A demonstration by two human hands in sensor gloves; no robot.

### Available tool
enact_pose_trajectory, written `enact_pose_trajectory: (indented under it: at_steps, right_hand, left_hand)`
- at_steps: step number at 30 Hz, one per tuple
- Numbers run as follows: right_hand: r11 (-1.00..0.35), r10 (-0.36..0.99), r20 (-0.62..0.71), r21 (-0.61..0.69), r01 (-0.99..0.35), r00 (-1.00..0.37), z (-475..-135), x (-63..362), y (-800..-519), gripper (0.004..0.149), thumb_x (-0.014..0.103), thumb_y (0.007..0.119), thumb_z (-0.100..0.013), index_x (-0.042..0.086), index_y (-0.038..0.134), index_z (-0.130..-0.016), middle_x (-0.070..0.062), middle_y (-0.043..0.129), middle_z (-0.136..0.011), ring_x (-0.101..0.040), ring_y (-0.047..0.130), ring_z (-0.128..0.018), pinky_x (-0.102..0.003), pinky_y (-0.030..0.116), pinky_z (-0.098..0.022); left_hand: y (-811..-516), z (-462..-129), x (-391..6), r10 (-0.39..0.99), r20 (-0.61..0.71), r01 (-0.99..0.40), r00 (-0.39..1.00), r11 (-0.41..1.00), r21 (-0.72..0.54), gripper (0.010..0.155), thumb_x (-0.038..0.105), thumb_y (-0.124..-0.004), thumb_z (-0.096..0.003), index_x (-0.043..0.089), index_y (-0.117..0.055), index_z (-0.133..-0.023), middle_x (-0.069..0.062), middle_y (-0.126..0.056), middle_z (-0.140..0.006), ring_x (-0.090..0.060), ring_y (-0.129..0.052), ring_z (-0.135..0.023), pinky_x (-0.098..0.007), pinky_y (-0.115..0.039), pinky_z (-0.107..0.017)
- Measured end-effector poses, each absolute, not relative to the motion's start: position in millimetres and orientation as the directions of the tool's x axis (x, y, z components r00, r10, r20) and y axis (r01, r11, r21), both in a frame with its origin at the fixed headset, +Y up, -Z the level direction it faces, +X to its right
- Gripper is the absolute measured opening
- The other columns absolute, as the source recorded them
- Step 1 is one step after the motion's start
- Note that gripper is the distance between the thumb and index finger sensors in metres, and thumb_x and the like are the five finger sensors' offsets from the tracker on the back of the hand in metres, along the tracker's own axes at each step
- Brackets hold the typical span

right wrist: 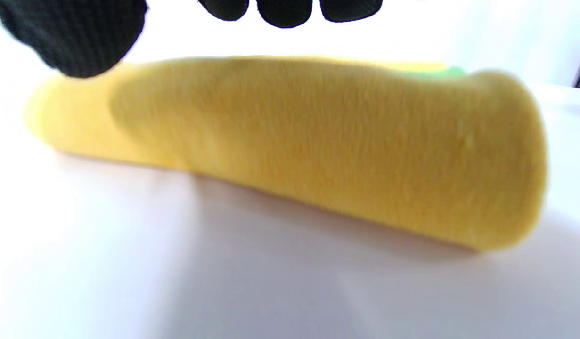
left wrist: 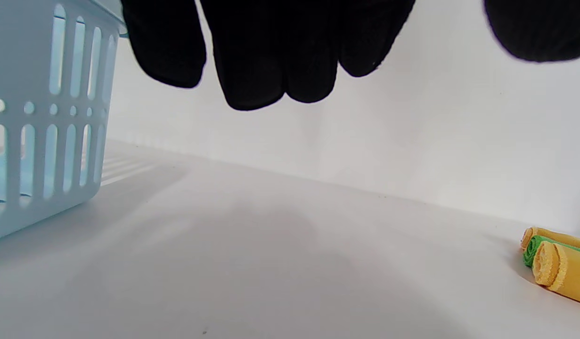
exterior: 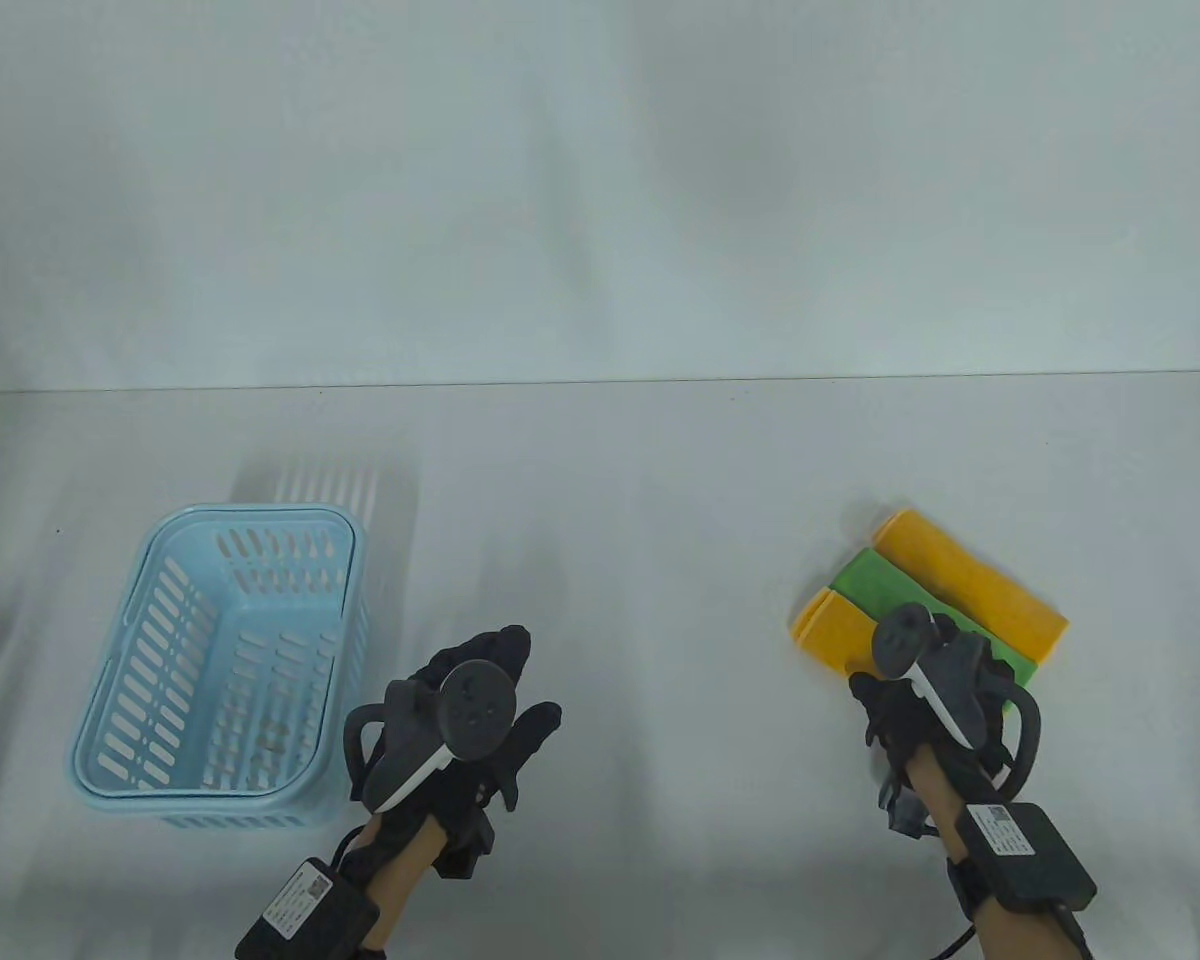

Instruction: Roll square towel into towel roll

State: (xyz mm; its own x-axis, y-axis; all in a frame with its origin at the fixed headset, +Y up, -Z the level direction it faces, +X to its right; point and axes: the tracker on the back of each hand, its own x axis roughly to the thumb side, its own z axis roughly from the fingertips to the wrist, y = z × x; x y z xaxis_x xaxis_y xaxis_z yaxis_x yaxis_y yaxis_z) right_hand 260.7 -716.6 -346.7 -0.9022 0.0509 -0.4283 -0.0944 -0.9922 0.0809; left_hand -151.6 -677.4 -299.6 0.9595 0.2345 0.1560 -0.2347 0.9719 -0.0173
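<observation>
Three towel rolls lie side by side at the table's right: a far yellow roll [exterior: 970, 585], a green roll [exterior: 885, 590] and a near yellow roll [exterior: 828, 625]. My right hand [exterior: 900, 680] hovers over the near end of these rolls, open. In the right wrist view the near yellow roll [right wrist: 318, 150] fills the frame, with my fingertips [right wrist: 285, 12] above it and my thumb [right wrist: 77, 37] at its left end; contact is unclear. My left hand [exterior: 525, 685] is open and holds nothing, above bare table. The left wrist view shows the rolls' spiral ends [left wrist: 549, 263] far to the right.
A light blue slotted plastic basket [exterior: 110, 740] stands at the left, just left of my left hand; it also shows in the left wrist view [left wrist: 35, 141]. The white table's far edge [exterior: 600, 385] meets a white backdrop.
</observation>
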Motion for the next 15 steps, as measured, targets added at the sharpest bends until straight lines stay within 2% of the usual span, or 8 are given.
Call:
enact_pose_trajectory:
  at_steps: [8,15]
  right_hand:
    - [-0.982,0.183,-0.384,-0.022,-0.189,-0.905,-338.1,245.7,-668.0,0.078,0.061,0.072,-0.031,0.039,0.041,-0.099,0.006,0.045,-0.111,-0.033,0.044,-0.106,-0.062,0.042,-0.074]
    - [-0.983,0.184,-0.216,-0.065,-0.174,-0.959,-323.0,201.3,-641.0,0.078,0.062,0.071,-0.031,0.039,0.039,-0.099,0.006,0.043,-0.111,-0.034,0.042,-0.107,-0.063,0.041,-0.074]
  left_hand:
    - [-677.1,-298.6,-150.3,0.224,0.162,-0.227,0.961,0.974,-0.003,0.084,0.065,-0.07,-0.0335,0.03,-0.051,-0.108,-0.001,-0.061,-0.112,-0.035,-0.07,-0.103,-0.058,-0.062,-0.073]
    - [-677.4,-297.0,-147.9,0.206,0.164,-0.212,0.965,0.977,0.018,0.086,0.066,-0.069,-0.0331,0.031,-0.048,-0.109,-0.003,-0.054,-0.116,-0.037,-0.063,-0.106,-0.061,-0.058,-0.075]
